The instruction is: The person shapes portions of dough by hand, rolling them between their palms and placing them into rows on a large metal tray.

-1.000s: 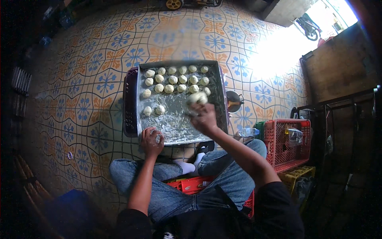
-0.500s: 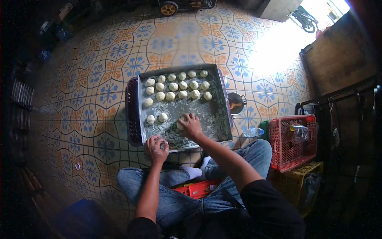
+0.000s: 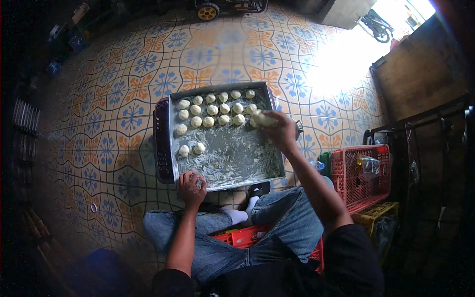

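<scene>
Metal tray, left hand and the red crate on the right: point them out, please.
Metal tray (image 3: 231, 147): head view, floury bottom.
Left hand (image 3: 191, 188): head view, back of the hand.
Red crate (image 3: 338, 177): head view, left side wall.

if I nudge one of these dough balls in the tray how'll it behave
Each dough ball looks soft, so it may dent. Its rounded shape suggests some rolling; whitish smears on the tray could let it slide.

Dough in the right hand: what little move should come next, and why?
Perhaps lower the dough onto the metal tray, right of the nearest two dough balls: the right hand seems to hold it by the tray's right side, and those two balls sit alone in their row.
</scene>
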The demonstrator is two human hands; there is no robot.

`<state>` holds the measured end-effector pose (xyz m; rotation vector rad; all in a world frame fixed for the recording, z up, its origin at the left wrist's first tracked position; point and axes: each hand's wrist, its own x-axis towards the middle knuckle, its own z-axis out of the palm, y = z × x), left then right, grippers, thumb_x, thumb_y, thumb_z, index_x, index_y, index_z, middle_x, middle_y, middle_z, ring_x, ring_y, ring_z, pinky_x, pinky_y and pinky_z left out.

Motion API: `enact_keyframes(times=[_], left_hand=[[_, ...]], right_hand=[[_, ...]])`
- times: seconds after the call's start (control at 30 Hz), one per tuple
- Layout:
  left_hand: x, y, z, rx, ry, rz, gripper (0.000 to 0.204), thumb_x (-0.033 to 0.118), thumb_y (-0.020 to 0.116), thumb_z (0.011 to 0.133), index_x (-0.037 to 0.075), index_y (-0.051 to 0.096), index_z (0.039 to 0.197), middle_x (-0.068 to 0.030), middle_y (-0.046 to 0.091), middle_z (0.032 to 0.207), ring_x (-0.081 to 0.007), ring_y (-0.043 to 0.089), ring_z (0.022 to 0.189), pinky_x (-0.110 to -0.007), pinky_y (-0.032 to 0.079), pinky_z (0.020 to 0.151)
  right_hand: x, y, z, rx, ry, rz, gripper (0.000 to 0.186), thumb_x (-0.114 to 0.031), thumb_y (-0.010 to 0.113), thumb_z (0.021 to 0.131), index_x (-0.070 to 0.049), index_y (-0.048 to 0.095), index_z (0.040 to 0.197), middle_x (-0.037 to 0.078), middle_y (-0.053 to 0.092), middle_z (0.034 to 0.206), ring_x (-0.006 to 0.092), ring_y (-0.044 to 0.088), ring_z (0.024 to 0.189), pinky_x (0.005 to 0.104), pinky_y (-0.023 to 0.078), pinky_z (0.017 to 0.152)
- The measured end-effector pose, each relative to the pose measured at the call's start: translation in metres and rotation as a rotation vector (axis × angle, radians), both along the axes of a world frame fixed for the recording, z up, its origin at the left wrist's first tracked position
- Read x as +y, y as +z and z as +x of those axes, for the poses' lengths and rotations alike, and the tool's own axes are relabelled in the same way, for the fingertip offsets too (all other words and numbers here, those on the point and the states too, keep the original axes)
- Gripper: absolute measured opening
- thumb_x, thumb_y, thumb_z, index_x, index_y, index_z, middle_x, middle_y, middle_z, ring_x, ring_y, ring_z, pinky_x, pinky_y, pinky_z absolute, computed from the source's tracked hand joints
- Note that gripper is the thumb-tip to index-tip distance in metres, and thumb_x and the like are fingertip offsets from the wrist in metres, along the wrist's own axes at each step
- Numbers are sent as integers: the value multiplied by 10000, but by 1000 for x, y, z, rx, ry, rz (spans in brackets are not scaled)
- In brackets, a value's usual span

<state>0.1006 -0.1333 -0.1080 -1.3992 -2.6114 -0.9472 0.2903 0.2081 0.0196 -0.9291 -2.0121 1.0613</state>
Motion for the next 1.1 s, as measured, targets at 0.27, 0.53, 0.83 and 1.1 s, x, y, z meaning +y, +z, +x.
enact_keyframes(times=[0.27,0.53,0.83,1.1], left_hand=[[17,3,6,-54,-2,11,112,149,776,740,119,714,829,-85,649,1087,-327,580,1136,-484,468,982],[-5,-10,-4,-54,49,23,106,146,778,738,113,718,819,-90,634,1091,-321,573,1136,-465,467,996],[-5,13,-7,-57,21,-80,108,198,746,826,102,709,858,-141,649,1067,-365,596,1084,-506,478,959],[50,2,12,-76,-39,108,87,217,735,759,133,721,781,-63,668,1046,-308,613,1059,-471,478,923]], right_hand=[[-98,-104,-2,-717,373,421,687,-238,858,743,-276,626,1388,73,540,1511,324,511,1388,586,477,1012],[-35,-66,-43,-549,-33,356,572,-321,851,771,-253,670,1310,12,625,1381,287,573,1266,514,476,966],[126,-110,-108,-1083,-51,370,796,-447,827,789,-233,506,1485,7,548,1465,312,462,1404,560,457,1031],[280,-213,-43,-951,-363,608,577,-236,675,877,-211,574,1445,54,545,1514,323,432,1446,596,418,1047]])
